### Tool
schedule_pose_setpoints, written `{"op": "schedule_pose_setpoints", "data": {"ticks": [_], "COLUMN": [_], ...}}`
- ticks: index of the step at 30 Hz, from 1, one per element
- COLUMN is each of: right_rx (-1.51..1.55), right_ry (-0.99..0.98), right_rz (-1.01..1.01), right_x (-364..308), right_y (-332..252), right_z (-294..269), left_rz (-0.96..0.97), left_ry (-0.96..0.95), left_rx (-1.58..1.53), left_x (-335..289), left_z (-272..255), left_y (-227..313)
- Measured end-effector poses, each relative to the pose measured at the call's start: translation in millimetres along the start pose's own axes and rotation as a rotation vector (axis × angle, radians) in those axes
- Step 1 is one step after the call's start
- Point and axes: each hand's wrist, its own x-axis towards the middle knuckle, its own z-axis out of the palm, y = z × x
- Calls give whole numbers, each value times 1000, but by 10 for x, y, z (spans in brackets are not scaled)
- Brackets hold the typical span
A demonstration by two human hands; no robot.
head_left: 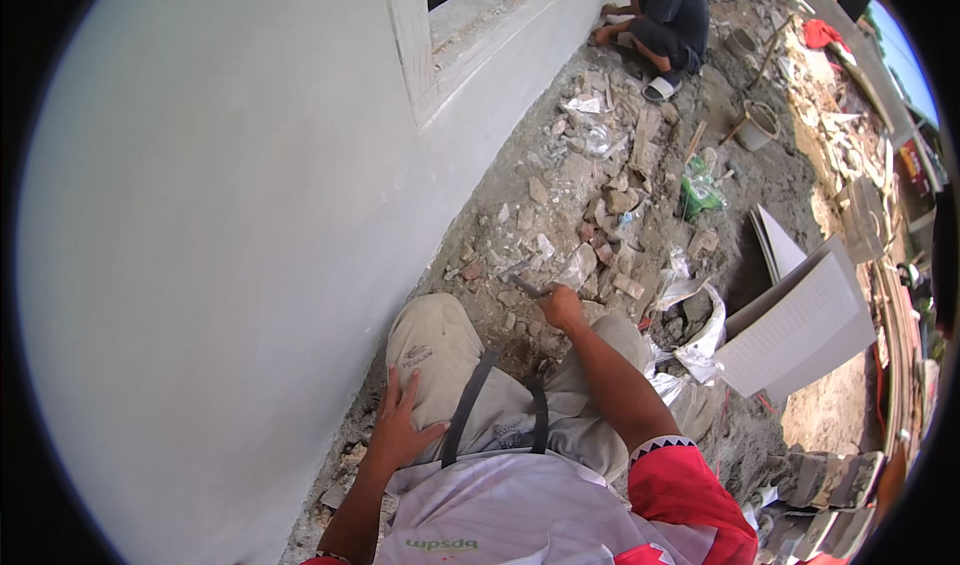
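Note:
I am squatting beside a smooth grey wall [230, 215], knees apart in light trousers. My left hand [398, 427] lies on my left thigh with the fingers spread and nothing in it. In front of my right knee, my right hand [563, 308] is closed around the handle of a dark-handled tool [526, 286]. The tool points forward and left, low over the rubble. Its far end looks grey and blends into the stones, so I cannot make out its exact kind. Broken bricks [602, 249] and stones lie just beyond it.
Another person [672, 20] squats by the wall at the far end, below a window opening [480, 15]. Right of me are bent white sheets [800, 315], a torn white sack [708, 330], a green plastic bag [700, 187] and a bucket [757, 127]. Stacked blocks [825, 480] stand lower right.

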Motion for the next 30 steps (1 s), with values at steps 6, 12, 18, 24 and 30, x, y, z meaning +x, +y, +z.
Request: {"op": "schedule_pose_setpoints", "data": {"ticks": [6,12,18,24,30], "right_rx": [24,34,61,71,24], "right_ry": [-51,-22,-23,-35,-4], "right_rz": [57,52,27,47,28], "right_x": [1,-19,-22,42,76], "right_y": [-15,-14,-2,64,128], "right_z": [-32,-54,-33,14,51], "left_rz": [54,72,78,67,148], "left_ry": [27,53,33,-12,125], "left_rx": [55,28,71,114,69], "left_x": [17,33,43,56,106], "left_z": [7,51,50,-37,-551], "left_y": [14,27,6,83,341]}}
